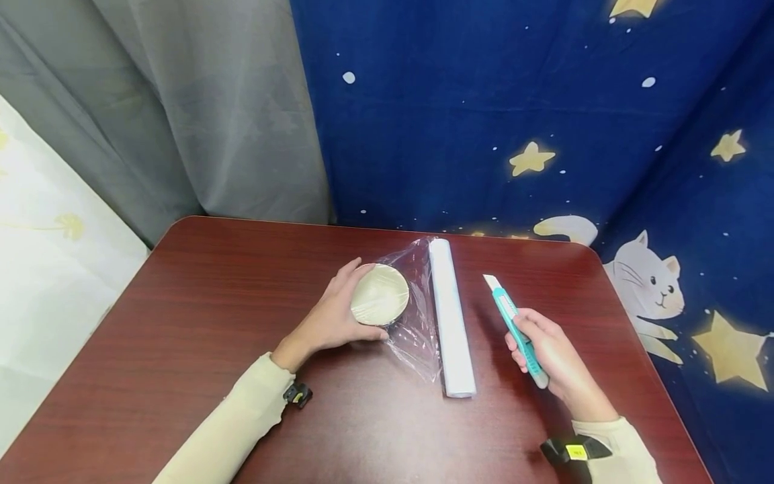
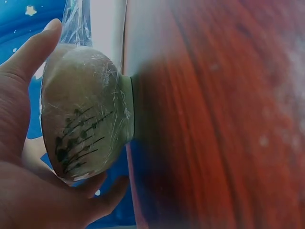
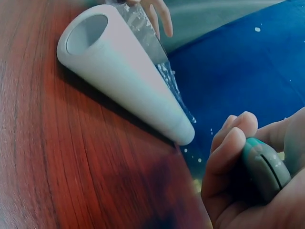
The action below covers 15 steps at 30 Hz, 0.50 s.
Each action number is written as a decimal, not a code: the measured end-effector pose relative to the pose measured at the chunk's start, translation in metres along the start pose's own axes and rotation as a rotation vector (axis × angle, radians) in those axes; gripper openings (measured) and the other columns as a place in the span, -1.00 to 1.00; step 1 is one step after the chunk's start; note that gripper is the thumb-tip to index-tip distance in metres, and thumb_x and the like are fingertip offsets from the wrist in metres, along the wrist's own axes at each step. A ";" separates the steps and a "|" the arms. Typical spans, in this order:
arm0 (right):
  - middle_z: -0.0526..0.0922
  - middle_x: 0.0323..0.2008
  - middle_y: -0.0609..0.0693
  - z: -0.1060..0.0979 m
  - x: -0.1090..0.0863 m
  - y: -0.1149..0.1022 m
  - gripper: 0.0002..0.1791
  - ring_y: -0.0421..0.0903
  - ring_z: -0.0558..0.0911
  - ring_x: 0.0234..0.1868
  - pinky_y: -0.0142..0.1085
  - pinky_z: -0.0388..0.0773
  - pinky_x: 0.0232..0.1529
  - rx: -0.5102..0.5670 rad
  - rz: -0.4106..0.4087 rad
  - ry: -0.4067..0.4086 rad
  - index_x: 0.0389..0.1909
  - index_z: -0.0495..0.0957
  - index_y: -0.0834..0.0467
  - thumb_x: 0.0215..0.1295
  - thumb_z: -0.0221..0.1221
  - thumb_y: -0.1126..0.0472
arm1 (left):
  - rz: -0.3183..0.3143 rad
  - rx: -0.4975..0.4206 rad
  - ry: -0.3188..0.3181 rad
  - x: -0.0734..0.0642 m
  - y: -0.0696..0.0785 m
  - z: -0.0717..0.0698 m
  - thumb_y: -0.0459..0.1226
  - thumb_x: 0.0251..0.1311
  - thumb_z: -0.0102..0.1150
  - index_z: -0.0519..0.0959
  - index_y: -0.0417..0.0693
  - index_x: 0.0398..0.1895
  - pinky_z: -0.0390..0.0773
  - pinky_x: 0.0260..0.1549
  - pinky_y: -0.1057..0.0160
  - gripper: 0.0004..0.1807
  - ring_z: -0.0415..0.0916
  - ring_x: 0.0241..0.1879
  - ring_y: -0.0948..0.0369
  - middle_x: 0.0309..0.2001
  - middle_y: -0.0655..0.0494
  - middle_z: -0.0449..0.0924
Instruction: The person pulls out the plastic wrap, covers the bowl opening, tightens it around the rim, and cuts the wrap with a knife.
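A small pale bowl (image 1: pixel 379 294) stands on the table with clear plastic wrap (image 1: pixel 417 316) stretched over its top. My left hand (image 1: pixel 338 310) grips the bowl's rim, thumb on the near side and fingers round the far side. In the left wrist view, dark plant-like marks show on the side of the bowl (image 2: pixel 81 119) under wrinkled film. The wrap runs to a white roll (image 1: pixel 452 323) lying right of the bowl. My right hand (image 1: pixel 553 353) holds a teal utility knife (image 1: pixel 514 326) above the table, right of the roll, its blade pointing away from me.
The reddish-brown wooden table (image 1: pixel 181 336) has rounded far corners. Behind it hang a grey curtain (image 1: pixel 236 114) and a blue curtain (image 1: pixel 459 121) with stars and a cat. A white patterned cloth (image 1: pixel 54 255) is at the left.
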State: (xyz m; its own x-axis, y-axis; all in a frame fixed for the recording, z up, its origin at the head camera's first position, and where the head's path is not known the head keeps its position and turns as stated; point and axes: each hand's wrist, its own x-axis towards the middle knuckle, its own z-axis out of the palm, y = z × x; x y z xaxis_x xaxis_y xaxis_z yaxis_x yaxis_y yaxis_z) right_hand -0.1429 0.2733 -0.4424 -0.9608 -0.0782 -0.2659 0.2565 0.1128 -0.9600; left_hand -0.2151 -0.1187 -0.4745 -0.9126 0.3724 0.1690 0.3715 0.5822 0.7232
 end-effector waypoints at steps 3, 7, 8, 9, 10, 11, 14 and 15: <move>0.55 -0.46 0.04 -0.004 0.004 0.001 -0.63 -0.17 0.49 -0.62 -0.41 0.51 -0.60 0.017 0.005 0.018 0.27 0.35 0.38 0.82 -0.08 0.13 | 0.010 0.013 0.000 0.000 0.000 -0.001 0.10 -0.22 0.86 0.26 0.12 0.72 0.34 0.46 -0.35 0.37 0.09 0.65 -0.16 0.72 -0.17 0.05; 0.52 -0.49 0.02 -0.010 0.011 0.004 -0.61 -0.17 0.47 -0.63 -0.41 0.48 -0.61 0.013 0.002 0.044 0.23 0.39 0.37 0.83 -0.08 0.08 | 0.024 0.031 -0.006 0.000 0.000 -0.003 0.10 -0.19 0.85 0.26 0.05 0.72 0.34 0.47 -0.33 0.36 0.13 0.64 -0.17 0.70 -0.20 0.09; 0.51 -0.50 0.01 -0.011 0.013 0.005 -0.61 -0.18 0.46 -0.63 -0.41 0.47 -0.61 0.005 0.000 0.051 0.22 0.40 0.37 0.83 -0.08 0.07 | 0.027 0.037 -0.007 0.000 0.000 -0.004 0.10 -0.19 0.85 0.26 0.04 0.72 0.34 0.47 -0.32 0.36 0.14 0.63 -0.17 0.70 -0.20 0.10; 0.51 -0.51 0.00 -0.012 0.015 0.005 -0.60 -0.18 0.45 -0.63 -0.41 0.46 -0.61 -0.006 -0.001 0.060 0.20 0.39 0.36 0.83 -0.08 0.06 | 0.028 0.041 -0.008 0.000 0.000 -0.004 0.10 -0.19 0.85 0.25 0.03 0.72 0.35 0.47 -0.31 0.36 0.16 0.63 -0.17 0.69 -0.21 0.11; 0.50 -0.52 0.00 -0.013 0.017 0.006 -0.60 -0.18 0.45 -0.63 -0.41 0.45 -0.61 -0.016 -0.002 0.069 0.19 0.39 0.36 0.83 -0.08 0.05 | 0.029 0.046 -0.010 0.000 0.000 -0.005 0.10 -0.19 0.84 0.25 0.03 0.72 0.36 0.46 -0.31 0.37 0.17 0.62 -0.16 0.69 -0.21 0.12; 0.50 -0.52 0.00 -0.013 0.019 0.007 -0.60 -0.19 0.44 -0.64 -0.41 0.44 -0.62 -0.025 -0.004 0.077 0.18 0.39 0.36 0.82 -0.08 0.05 | 0.030 0.050 -0.010 0.000 0.000 -0.005 0.10 -0.18 0.84 0.24 0.02 0.72 0.36 0.46 -0.30 0.37 0.18 0.61 -0.16 0.68 -0.21 0.13; 0.49 -0.53 0.00 -0.015 0.024 0.008 -0.63 -0.20 0.44 -0.65 -0.42 0.44 -0.62 -0.039 -0.006 0.103 0.21 0.38 0.39 0.80 -0.08 0.11 | 0.029 0.063 -0.014 0.000 0.001 -0.005 0.09 -0.17 0.83 0.23 0.01 0.73 0.38 0.46 -0.27 0.37 0.21 0.59 -0.15 0.67 -0.18 0.15; 0.49 -0.53 0.00 -0.016 0.025 0.008 -0.63 -0.20 0.44 -0.66 -0.43 0.44 -0.62 -0.041 -0.003 0.111 0.23 0.38 0.39 0.79 -0.09 0.13 | 0.030 0.068 -0.014 0.000 0.001 -0.005 0.09 -0.16 0.83 0.22 -0.01 0.73 0.38 0.46 -0.26 0.37 0.22 0.58 -0.15 0.67 -0.18 0.16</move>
State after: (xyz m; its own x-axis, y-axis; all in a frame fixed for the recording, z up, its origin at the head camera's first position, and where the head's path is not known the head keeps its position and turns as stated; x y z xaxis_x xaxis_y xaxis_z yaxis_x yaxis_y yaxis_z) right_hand -0.1668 0.2879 -0.4556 -0.9679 0.0311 -0.2493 0.2511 0.1536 -0.9557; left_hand -0.2160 -0.1217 -0.4701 -0.8986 0.4000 0.1802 0.4097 0.6184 0.6706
